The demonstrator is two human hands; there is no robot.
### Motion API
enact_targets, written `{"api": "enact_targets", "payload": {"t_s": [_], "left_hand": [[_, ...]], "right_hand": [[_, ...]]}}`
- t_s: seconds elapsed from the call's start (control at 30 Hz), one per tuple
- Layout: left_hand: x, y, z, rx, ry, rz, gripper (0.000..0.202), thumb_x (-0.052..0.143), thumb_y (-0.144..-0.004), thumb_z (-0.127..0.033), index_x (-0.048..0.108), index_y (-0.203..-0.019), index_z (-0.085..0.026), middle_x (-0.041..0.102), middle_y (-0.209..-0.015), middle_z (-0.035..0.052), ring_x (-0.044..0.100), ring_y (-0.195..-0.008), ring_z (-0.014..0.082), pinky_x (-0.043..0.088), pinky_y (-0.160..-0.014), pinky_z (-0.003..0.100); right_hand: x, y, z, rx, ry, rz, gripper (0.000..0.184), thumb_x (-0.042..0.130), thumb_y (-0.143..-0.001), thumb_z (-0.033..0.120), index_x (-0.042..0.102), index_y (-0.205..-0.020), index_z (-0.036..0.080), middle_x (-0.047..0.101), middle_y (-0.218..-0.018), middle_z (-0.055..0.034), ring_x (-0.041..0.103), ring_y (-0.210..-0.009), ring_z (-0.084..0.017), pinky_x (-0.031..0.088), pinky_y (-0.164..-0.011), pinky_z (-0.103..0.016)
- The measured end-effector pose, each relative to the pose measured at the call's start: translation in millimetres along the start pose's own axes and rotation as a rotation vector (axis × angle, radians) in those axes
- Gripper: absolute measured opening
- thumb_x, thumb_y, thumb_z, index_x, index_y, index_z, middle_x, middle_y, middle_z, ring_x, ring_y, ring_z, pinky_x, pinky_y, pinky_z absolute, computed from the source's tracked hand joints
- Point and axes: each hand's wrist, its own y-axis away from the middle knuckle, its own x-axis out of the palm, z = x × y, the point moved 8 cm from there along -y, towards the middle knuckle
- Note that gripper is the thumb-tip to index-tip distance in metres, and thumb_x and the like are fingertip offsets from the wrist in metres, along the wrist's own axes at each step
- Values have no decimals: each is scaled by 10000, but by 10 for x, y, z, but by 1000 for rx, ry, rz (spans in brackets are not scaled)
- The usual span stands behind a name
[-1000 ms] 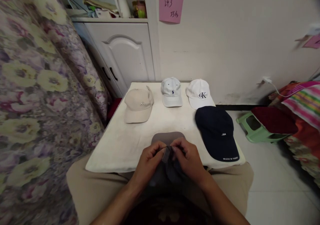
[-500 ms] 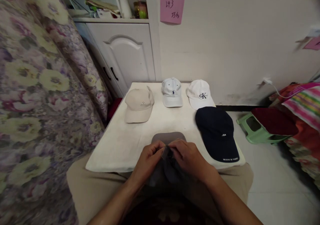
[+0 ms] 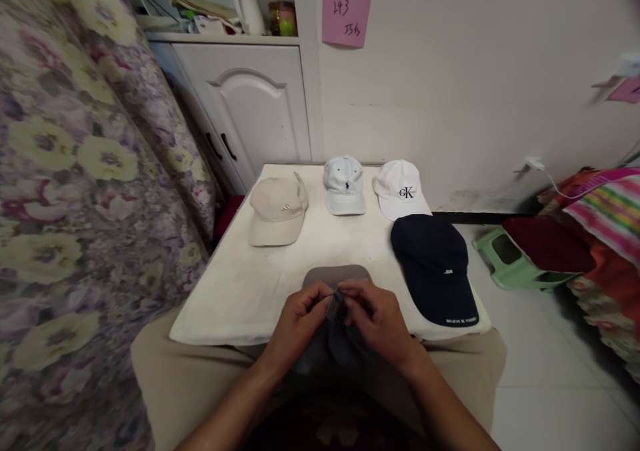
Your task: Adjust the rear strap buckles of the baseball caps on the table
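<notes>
At the table's near edge, both my hands are on a grey baseball cap (image 3: 333,275), its brim pointing away from me. My left hand (image 3: 303,311) pinches the cap's back strap (image 3: 334,305) from the left. My right hand (image 3: 376,312) has its thumb and fingers closed on the strap's other side. The strap's fastening is partly hidden by my fingers. A navy cap (image 3: 430,257) lies to the right of my hands. Farther back are a beige cap (image 3: 275,204), a pale blue cap (image 3: 345,181) and a white cap (image 3: 397,177).
The caps rest on a white-covered table (image 3: 235,284) over my knees. A flowered curtain (image 3: 75,204) hangs at the left. Behind stand a white cabinet (image 3: 255,104) and a wall with a pink note (image 3: 346,11). On the right is a green stool (image 3: 505,257) with a dark red top.
My right hand's fingers have shifted slightly on the strap, and more of the strap end now shows between my hands. The other caps have stayed in place.
</notes>
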Motion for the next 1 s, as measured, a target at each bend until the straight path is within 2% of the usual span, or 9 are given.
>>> {"api": "enact_targets", "payload": {"t_s": [0.13,0.33,0.43,0.57,0.67,0.7,0.8,0.9,1.0], "left_hand": [[-22,-5,37,-28,-20,-10,240,617,-855,-367,592,-719,-171,530,-689,-13,460,-665,147,373,-604,225],[-23,8,29,-3,-74,22,249,598,-873,-350,545,-704,-175,470,-676,-31,425,-656,133,349,-597,219],[2,17,0,32,-94,42,236,594,-883,-342,574,-721,-172,497,-691,-23,447,-671,138,358,-612,222],[42,18,-44,89,-144,74,237,570,-906,-347,639,-766,-170,579,-743,8,512,-728,164,392,-672,239],[34,8,-35,91,-143,62,245,565,-907,-356,648,-768,-172,598,-746,13,517,-726,170,400,-672,241],[25,3,-20,81,-139,53,245,564,-906,-360,645,-769,-174,595,-743,10,512,-722,169,399,-665,239],[-2,-5,30,55,-138,26,257,573,-896,-384,610,-748,-177,553,-713,-4,482,-700,163,385,-641,237],[-19,-9,53,50,-153,9,278,586,-881,-404,559,-717,-182,497,-682,-17,442,-681,157,365,-622,238],[-1,-3,36,66,-160,31,269,567,-898,-392,558,-732,-181,495,-699,-17,446,-695,158,363,-635,242]], "right_hand": [[32,20,154,-195,187,55,336,503,-895,88,618,-1175,233,738,-996,-58,693,-714,-165,575,-715,-316],[27,12,163,-238,240,27,272,483,-907,91,652,-1087,203,732,-886,-70,695,-777,-194,555,-692,-308],[2,-7,50,-96,125,-6,206,527,-865,101,673,-971,199,716,-820,-49,678,-733,-186,532,-661,-293],[77,-13,-208,210,-312,-2,75,568,-871,212,624,-828,189,642,-679,9,604,-552,-136,489,-544,-248],[108,-8,-270,267,-409,-11,60,580,-865,228,611,-843,182,638,-699,9,592,-556,-131,497,-554,-248],[81,-10,-256,239,-351,-29,58,580,-859,206,625,-888,184,654,-741,-1,605,-591,-138,509,-579,-256],[-12,-16,-80,24,-68,-58,265,558,-851,121,655,-1078,219,683,-951,-56,647,-814,-188,543,-736,-321],[-2,-2,93,-170,71,-14,332,510,-880,85,669,-1122,247,671,-1027,-80,628,-961,-216,530,-834,-368],[-18,-18,59,-129,10,-44,278,514,-889,103,693,-1054,237,677,-953,-64,627,-901,-206,522,-795,-349]]}}
